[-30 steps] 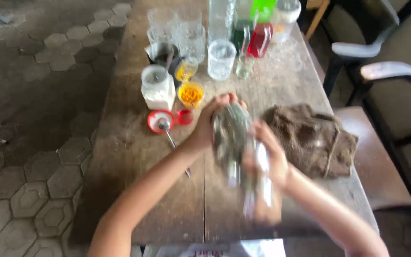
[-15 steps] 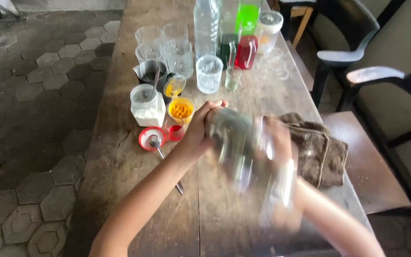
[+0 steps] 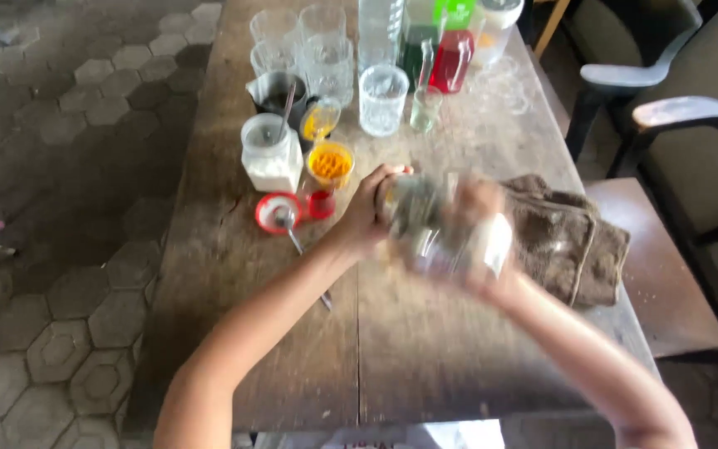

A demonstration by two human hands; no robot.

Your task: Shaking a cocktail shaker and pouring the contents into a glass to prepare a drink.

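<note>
Blurred clear jar (image 3: 438,229) clasped between left hand (image 3: 371,212) and right hand (image 3: 479,237), above wooden table (image 3: 425,349)

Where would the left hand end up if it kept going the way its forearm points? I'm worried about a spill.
The left hand points up and right, already against the blurred clear container. Past that, probably the brown cloth; motion blur and depth leave this uncertain.

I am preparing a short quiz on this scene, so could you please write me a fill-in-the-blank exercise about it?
1. Both hands grip a blurred clear jar above the ____ table.
2. The crumpled cloth beside the right hand is ____ in colour.
3. The spoon rests its bowl in a ____ lid.
4. The small cup near the left hand holds something ____.

Missing words: wooden; brown; red; orange
</note>
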